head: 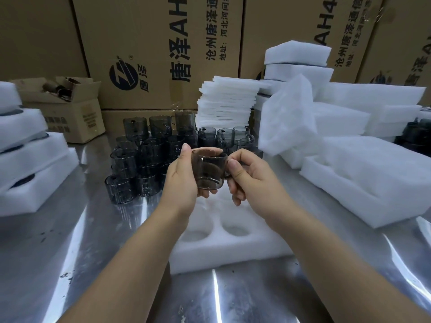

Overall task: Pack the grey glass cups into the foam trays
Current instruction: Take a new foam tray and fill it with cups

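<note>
Just above the far end of the foam tray, the grey glass cup hangs mouth up between both hands: left hand wrapping its body, right hand seemingly pinching the handle. The tray's empty wells lie below, nearer the person.

Dim cool light, glare streaks on steel table, wide-angle edge bending

Bare forearms lead to a bare left hand and right hand, fingernails short.

Single head-worn view, facing forward and down, close over table
</note>
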